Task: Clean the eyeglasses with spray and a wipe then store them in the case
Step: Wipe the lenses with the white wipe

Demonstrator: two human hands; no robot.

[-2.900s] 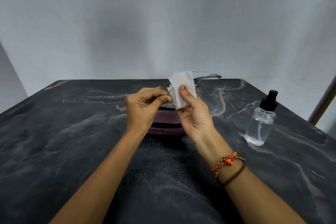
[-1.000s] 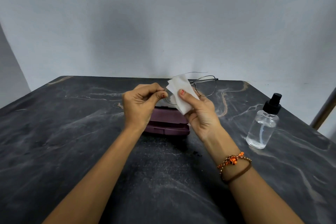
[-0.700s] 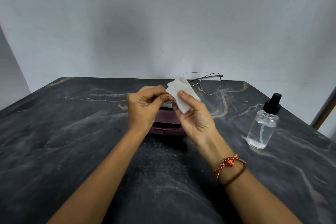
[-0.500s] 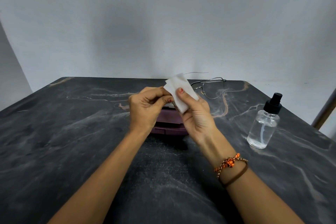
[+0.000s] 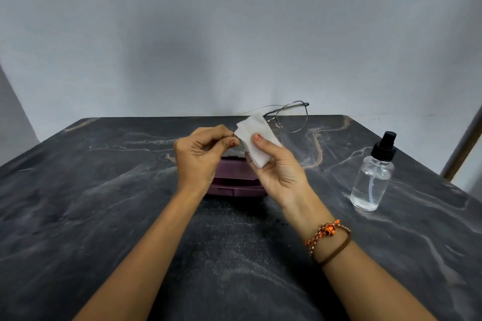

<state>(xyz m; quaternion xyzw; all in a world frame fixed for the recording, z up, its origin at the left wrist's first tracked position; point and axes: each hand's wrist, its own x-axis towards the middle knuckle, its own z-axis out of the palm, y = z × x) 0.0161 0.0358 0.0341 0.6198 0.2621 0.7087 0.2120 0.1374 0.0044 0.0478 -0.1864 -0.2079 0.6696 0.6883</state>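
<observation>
Both hands are working above the purple case (image 5: 236,177): the left hand (image 5: 200,157) is pinching the eyeglasses (image 5: 289,118), the right hand (image 5: 277,168) is pinching the white wipe (image 5: 257,135) over one lens.

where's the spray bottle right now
In the head view the spray bottle stands upright on the dark table, off to the person's right, apart from the right hand and the maroon case.

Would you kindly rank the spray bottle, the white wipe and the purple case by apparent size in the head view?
1. Spray bottle, fully visible.
2. Purple case, though both hands hide much of it, so it may really be largest.
3. White wipe, partly covered by the right hand.
</observation>
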